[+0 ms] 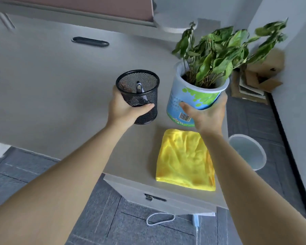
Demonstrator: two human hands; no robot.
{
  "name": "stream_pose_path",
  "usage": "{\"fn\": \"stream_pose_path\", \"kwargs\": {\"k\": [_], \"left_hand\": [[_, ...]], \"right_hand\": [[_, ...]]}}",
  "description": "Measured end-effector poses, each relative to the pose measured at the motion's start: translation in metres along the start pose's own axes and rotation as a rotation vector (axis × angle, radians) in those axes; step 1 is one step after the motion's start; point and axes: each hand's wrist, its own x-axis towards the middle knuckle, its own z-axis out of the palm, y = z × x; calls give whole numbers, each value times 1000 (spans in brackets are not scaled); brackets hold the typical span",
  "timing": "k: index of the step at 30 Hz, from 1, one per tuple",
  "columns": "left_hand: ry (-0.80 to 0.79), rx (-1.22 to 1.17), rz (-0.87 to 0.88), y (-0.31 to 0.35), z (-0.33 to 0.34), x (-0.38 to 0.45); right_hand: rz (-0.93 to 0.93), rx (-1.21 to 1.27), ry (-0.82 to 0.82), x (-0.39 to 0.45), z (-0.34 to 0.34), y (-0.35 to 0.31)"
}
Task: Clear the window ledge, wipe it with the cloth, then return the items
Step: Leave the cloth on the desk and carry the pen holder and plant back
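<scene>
My left hand [125, 107] grips a black mesh pen holder [140, 92] with a pen inside, held above the grey surface. My right hand [208, 114] holds a blue-and-green plant pot [185, 101] from below and the side; the pot tilts slightly and carries a leafy green plant [219, 55]. A folded yellow cloth [185, 160] lies flat on the top of a grey cabinet [131, 161], just beneath my right wrist. Neither hand touches the cloth.
A grey drawer front with a black handle [90, 41] lies behind the hands. A pale bin [247, 151] stands on the dark carpet to the right. Cardboard pieces [258, 80] lean by the right wall. A white cable [159, 220] lies on the floor.
</scene>
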Motion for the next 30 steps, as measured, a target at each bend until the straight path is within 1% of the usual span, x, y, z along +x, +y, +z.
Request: {"fn": "stream_pose_path", "kwargs": {"k": [4, 11, 15, 22, 26, 30], "left_hand": [[-118, -23, 47, 56, 60, -47], [-438, -33, 133, 131, 173, -178], [-627, -56, 206, 164, 226, -280], [-877, -84, 262, 219, 291, -485], [-1045, -104, 306, 251, 328, -596], [-1228, -99, 354, 275, 358, -696]], "right_hand": [[2, -41, 165, -24, -98, -14], [41, -97, 470, -115, -285, -26], [57, -133, 645, -199, -390, -28], [98, -199, 930, -378, -552, -45], [111, -210, 1087, -471, -631, -55], [145, -227, 1226, -547, -693, -56]]}}
